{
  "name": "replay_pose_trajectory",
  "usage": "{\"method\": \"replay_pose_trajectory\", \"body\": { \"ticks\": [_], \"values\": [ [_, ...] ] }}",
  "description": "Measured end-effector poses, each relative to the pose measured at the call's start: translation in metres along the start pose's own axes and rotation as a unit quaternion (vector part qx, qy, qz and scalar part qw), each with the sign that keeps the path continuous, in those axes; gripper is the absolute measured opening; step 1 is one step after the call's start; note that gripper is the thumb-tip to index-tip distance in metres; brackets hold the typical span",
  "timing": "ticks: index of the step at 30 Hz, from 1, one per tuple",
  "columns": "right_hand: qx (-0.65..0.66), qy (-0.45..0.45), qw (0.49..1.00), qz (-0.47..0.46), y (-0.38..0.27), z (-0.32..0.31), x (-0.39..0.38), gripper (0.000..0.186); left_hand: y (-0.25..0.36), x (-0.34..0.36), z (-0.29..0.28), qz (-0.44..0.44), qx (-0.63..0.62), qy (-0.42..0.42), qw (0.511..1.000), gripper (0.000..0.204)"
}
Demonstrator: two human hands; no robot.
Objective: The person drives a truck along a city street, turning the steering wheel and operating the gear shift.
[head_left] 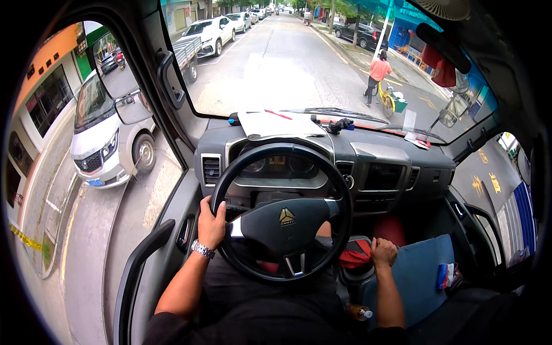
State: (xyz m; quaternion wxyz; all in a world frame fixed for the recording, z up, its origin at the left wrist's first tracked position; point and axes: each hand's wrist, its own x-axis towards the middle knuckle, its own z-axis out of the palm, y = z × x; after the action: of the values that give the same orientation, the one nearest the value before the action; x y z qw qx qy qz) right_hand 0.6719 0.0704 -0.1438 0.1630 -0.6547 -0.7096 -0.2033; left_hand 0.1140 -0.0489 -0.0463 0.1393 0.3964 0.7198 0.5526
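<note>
The black steering wheel [344, 190] stands in front of me. My left hand [213, 223] is closed round the left side of its rim, with a metal watch [202, 249] on that wrist. My right hand [384, 252] is curled closed just right of a red cloth-like cover [355, 255] on the centre console, at the edge of the blue seat [414, 261]. Whatever its fingers hold, if anything, is hidden beneath the hand. A bottle [360, 312] of yellowish liquid lies beside my right forearm.
White papers [279, 124] with a red pen lie on the dashboard [368, 144]. A blue-and-white packet [445, 276] rests on the passenger seat. Through the windscreen, a person [378, 75] stands beside a yellow bicycle [389, 103], ahead right. A white vehicle [100, 135] is close on the left.
</note>
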Motion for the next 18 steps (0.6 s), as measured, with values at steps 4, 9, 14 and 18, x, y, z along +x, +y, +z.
{"method": "replay_pose_trajectory", "body": {
  "ticks": [4,9,14,18],
  "values": [
    [-0.018,-0.023,0.999,0.013,0.006,-0.001,-0.002,0.034,0.034,0.033,-0.003,-0.017,0.036,-0.076,0.996,0.052],
    [-0.01,0.002,1.0,0.001,0.012,0.01,-0.004,0.038,0.037,0.07,0.012,0.106,0.067,-0.011,0.992,0.044],
    [-0.014,-0.001,1.0,-0.003,0.004,0.0,0.001,0.036,0.059,0.104,0.024,0.182,0.16,0.002,0.97,0.043],
    [-0.009,0.01,1.0,0.011,0.003,0.006,-0.004,0.035,0.08,0.117,0.034,0.177,0.229,-0.025,0.957,0.045]
  ]
}}
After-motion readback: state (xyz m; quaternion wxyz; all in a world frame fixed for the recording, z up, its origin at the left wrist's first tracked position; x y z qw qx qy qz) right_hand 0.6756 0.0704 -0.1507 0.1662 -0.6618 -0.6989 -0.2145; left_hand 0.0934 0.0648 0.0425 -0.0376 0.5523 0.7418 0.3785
